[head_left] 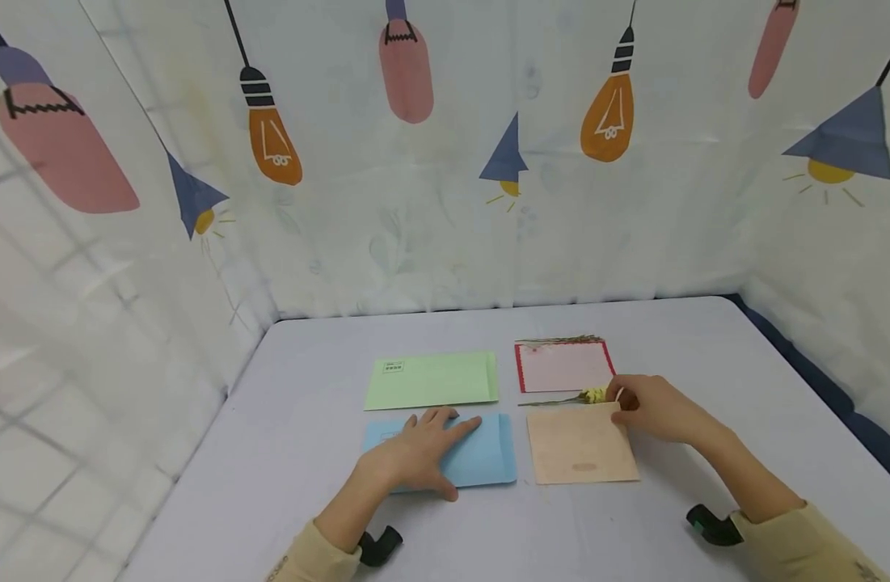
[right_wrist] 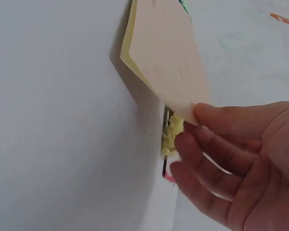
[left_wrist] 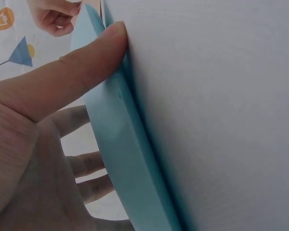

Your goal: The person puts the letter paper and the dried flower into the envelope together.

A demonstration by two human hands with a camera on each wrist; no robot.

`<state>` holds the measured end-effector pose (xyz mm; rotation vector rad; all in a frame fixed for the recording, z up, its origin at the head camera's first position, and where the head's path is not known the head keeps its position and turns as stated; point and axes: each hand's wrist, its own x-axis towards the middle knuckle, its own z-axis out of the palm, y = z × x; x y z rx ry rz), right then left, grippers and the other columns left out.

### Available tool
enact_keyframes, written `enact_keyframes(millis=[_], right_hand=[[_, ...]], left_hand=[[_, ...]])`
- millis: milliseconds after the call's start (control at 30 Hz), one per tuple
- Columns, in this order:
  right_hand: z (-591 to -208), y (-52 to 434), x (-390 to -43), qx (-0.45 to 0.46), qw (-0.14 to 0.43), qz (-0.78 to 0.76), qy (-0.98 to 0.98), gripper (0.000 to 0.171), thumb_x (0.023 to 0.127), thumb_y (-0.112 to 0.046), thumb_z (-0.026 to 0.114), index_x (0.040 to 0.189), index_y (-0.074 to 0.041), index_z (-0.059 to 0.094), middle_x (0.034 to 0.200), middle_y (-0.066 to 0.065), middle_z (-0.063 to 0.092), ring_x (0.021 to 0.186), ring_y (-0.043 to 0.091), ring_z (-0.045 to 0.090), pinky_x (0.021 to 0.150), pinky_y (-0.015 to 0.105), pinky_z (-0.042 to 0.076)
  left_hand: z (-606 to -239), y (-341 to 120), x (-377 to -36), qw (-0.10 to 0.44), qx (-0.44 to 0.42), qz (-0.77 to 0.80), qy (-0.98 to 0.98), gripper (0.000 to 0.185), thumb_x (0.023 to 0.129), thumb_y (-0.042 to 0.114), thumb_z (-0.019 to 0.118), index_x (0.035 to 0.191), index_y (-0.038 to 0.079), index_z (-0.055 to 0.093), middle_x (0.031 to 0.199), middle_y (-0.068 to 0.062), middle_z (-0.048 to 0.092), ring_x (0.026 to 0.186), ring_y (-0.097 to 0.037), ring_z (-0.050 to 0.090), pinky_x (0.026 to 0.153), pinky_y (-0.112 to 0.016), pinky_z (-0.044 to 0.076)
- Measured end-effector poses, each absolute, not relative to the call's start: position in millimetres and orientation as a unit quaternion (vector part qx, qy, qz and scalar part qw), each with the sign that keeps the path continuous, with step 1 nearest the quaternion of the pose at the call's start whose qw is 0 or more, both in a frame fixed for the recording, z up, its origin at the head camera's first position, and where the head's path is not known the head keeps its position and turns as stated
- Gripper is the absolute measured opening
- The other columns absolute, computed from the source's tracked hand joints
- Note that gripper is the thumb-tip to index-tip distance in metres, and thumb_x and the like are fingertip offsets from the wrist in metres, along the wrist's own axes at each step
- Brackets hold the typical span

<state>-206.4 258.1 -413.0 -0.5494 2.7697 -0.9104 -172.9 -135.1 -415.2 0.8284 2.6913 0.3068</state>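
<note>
Fingers pinch the tan envelope; left hand presses blue envelope

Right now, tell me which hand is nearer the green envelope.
Left. The left hand lies flat on the blue envelope, directly in front of the green envelope. The right hand pinches the tan card's corner, farther off to the right.

Lighting evenly and softly, casting only faint shadows under the hands on the table; bending lines at the head view's edges; blurring nearest skin in wrist views.
</note>
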Motion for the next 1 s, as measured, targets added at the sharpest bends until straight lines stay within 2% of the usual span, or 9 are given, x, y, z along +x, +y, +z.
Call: enact_keyframes(millis=[267,600,1000], right_hand=[[-408,267,-215,-0.154,0.098,-0.413,0.892,0.025,0.093,-0.011,0.076,0.111,0.001,0.061,0.092,0.006,0.068,0.079,0.023,0.068,0.069,0.037,0.057],[-418,271,-218,-0.136,0.094,-0.483,0.86,0.022,0.098,-0.008,0.069,0.115,0.003,0.062,0.098,0.014,0.065,0.085,0.028,0.068,0.073,0.033,0.061],[-420,272,-220,-0.112,0.074,-0.515,0.847,0.028,0.099,-0.007,0.068,0.123,0.006,0.06,0.102,0.015,0.066,0.084,0.022,0.067,0.073,0.034,0.061]], left_hand=[[-412,-136,-178,0.145,0.292,0.103,0.94,0.102,0.077,0.037,0.092,0.161,0.025,0.037,0.155,-0.01,0.036,0.145,-0.031,0.031,0.115,-0.064,0.026],[-414,-136,-175,0.153,0.293,0.104,0.938,0.101,0.078,0.039,0.091,0.161,0.026,0.036,0.157,-0.011,0.034,0.146,-0.031,0.03,0.116,-0.063,0.025],[-414,-136,-175,0.161,0.285,0.114,0.938,0.101,0.078,0.037,0.091,0.162,0.026,0.036,0.158,-0.01,0.033,0.146,-0.031,0.029,0.117,-0.063,0.023]])
